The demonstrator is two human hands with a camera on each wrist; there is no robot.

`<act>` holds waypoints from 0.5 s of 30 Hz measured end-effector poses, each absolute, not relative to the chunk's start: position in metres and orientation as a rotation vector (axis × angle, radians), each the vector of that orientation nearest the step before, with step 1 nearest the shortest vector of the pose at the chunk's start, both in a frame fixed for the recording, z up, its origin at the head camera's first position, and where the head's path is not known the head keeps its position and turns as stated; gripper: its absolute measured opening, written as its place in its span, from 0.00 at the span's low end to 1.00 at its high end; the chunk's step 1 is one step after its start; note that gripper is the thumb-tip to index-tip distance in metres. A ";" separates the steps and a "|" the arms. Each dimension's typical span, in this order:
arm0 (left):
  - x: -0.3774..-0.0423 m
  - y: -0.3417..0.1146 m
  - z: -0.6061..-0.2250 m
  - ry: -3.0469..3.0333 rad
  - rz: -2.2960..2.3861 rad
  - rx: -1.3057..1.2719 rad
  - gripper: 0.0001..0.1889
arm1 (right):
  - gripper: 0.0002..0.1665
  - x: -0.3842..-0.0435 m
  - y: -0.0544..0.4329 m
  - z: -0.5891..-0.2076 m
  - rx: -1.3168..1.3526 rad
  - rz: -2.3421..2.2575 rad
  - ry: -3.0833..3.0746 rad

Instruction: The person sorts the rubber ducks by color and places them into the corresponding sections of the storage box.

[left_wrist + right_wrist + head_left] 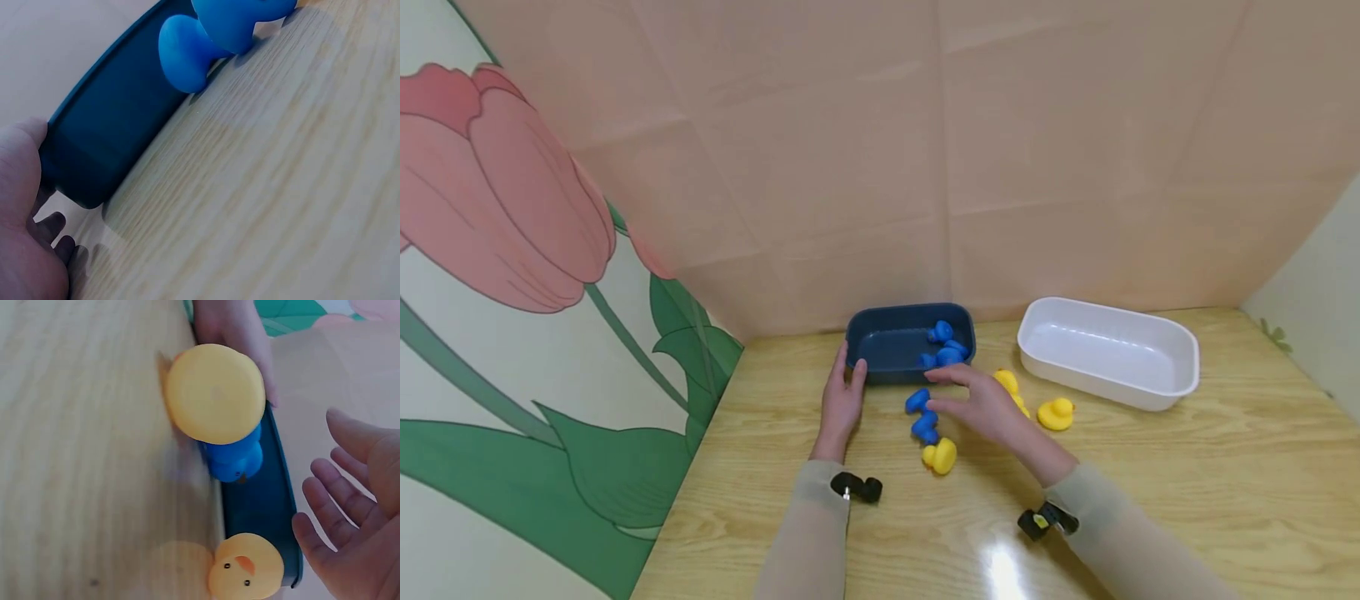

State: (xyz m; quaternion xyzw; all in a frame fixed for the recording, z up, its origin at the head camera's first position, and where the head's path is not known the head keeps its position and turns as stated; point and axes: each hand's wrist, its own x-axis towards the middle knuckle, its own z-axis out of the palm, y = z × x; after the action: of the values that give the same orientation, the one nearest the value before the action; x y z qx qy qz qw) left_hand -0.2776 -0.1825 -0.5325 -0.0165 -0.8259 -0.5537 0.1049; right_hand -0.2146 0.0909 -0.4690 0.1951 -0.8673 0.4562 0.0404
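Observation:
At the left end of a dark blue tub [887, 375], my left hand [842, 404] holds the corner, its thumb on the near wall and its fingers along the end wall. Several blue rubber ducks [942, 332] lie in the tub's right part. My right hand [977, 404] hovers just in front of the tub with fingers spread and nothing in them. Two blue ducks [925, 427] lie on the table to its left, one close by its fingertips. Nearer to me a yellow duck [942, 457] is tipped over; its round base [215, 394] faces the right wrist view.
A white tub [1112, 383] stands at the back right. In front of it is a yellow duck [1056, 414], and more yellow [1007, 382] shows partly hidden behind my right hand. A paper-covered wall [850, 183] rises behind the wooden table [1225, 483].

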 end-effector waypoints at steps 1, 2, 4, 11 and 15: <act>-0.278 -0.183 -0.533 -2.435 -1.632 -0.048 0.35 | 0.27 -0.213 0.091 -0.471 0.608 1.398 -2.674; -0.278 -0.183 -0.533 -2.438 -1.633 -0.044 0.35 | 0.27 -0.212 0.090 -0.472 0.621 1.396 -2.687; -0.278 -0.183 -0.533 -2.446 -1.631 -0.041 0.35 | 0.27 -0.210 0.090 -0.475 0.648 1.384 -2.711; -0.278 -0.184 -0.533 -2.473 -1.621 -0.032 0.37 | 0.26 -0.205 0.088 -0.483 0.713 1.370 -2.749; -0.278 -0.183 -0.532 -2.476 -1.618 -0.025 0.35 | 0.25 -0.204 0.086 -0.485 0.732 1.358 -2.765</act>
State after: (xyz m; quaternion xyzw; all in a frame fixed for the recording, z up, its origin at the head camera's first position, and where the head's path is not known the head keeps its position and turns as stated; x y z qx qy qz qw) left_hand -0.2781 -0.1832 -0.5324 -0.0085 -0.8335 -0.5448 0.0916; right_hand -0.2042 0.0862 -0.4853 0.2312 -0.8731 0.4290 -0.0124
